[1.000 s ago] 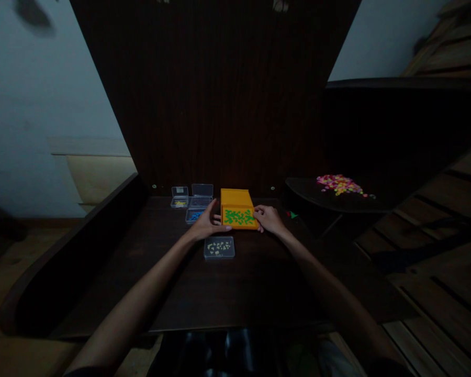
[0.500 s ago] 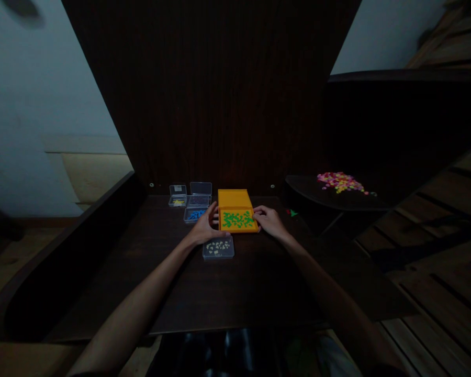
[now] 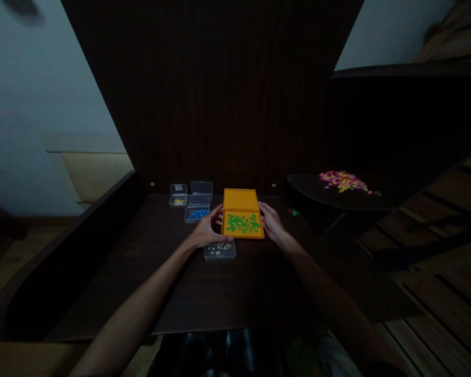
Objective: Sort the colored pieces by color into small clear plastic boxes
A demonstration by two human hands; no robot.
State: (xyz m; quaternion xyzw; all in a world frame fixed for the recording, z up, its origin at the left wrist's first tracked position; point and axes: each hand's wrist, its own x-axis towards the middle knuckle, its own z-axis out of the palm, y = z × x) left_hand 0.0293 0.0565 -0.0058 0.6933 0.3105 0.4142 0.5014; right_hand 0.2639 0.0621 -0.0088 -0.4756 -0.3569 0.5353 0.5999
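An orange-yellow hinged box (image 3: 240, 199) lies with its lid up, and small green pieces (image 3: 242, 223) are scattered over its bottom. My left hand (image 3: 209, 229) grips the box's left side, thumb along the near edge and fingers at the side wall. At the right side my right hand (image 3: 272, 222) holds the box too, its fingers partly hidden behind the wall. Just below my left hand sits a clear case (image 3: 220, 256) of small cream-coloured pieces, its far part covered by the hand and box.
Left of the box stand a clear case with blue pieces (image 3: 199, 213), an open clear case (image 3: 201, 187) and a smaller one with yellow pieces (image 3: 178, 201). A red and green bit (image 3: 293, 212) lies to the right. A pile of colourful pieces (image 3: 343, 180) rests on the corner shelf.
The box has shifted slightly right and nearer to me, with both hands on it. My right hand has moved from its near right corner up along the right side.
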